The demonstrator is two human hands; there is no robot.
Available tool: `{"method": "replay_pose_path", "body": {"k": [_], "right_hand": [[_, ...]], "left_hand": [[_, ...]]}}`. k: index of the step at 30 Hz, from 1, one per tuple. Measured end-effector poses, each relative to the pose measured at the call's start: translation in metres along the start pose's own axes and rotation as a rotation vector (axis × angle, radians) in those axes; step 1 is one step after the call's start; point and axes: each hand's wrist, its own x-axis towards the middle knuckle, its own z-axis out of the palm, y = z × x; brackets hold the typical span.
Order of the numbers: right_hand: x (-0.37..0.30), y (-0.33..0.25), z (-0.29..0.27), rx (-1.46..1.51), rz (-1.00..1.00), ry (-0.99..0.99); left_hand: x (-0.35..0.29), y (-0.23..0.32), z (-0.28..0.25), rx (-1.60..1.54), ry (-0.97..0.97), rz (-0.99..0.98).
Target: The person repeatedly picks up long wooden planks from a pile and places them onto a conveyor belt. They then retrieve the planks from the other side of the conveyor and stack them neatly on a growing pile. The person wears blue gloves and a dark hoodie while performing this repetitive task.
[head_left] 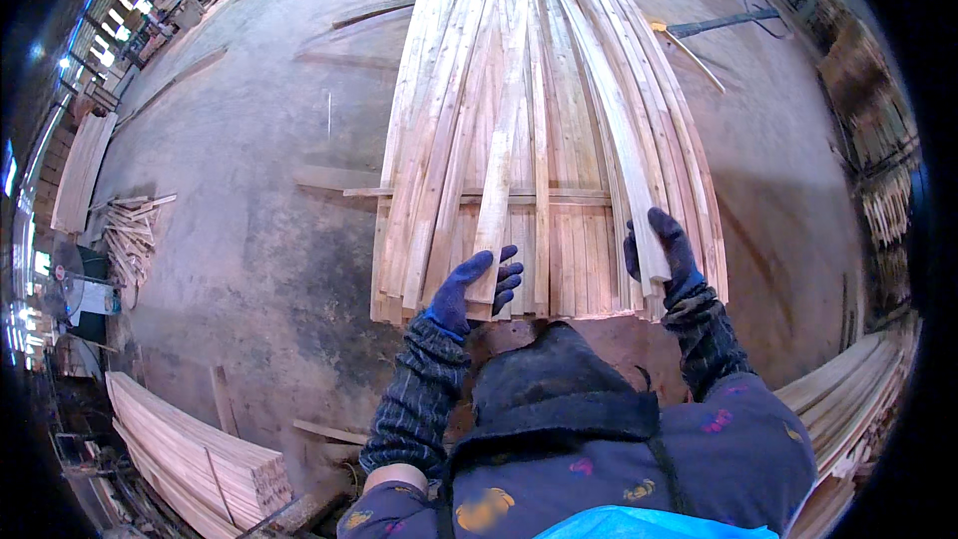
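Observation:
My left hand [462, 294], in a dark blue glove, cups the near end of a long wooden plank [494, 200]. Its thumb lies on the left edge and its fingers curl up past the right edge. Farther right, my right hand [677, 250], gloved alike, grips the near end of another plank [639, 205] between thumb and fingers; its palm side is partly hidden. Both planks lie lengthwise on a wide stack of pale boards [574, 255] in front of me. Several other loose planks fan out over the stack.
A thin crosswise batten [364, 192] juts from the stack's left side. Bundled planks [195, 449] lie at lower left, and more timber [848, 394] at lower right. Scrap sticks [135, 235] are heaped at left. A long-handled tool [699, 60] rests on the floor at far right.

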Motion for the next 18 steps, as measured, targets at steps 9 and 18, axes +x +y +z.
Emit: {"method": "replay_pose_path", "body": {"k": [9, 18], "right_hand": [[0.018, 0.069, 0.056, -0.51, 0.015, -0.077], [0.018, 0.025, 0.072, -1.742, -0.595, 0.057]], "left_hand": [[0.058, -0.079, 0.038, -0.021, 0.088, -0.053], [0.05, -0.073, 0.04, 0.182, 0.217, -0.076]]}}
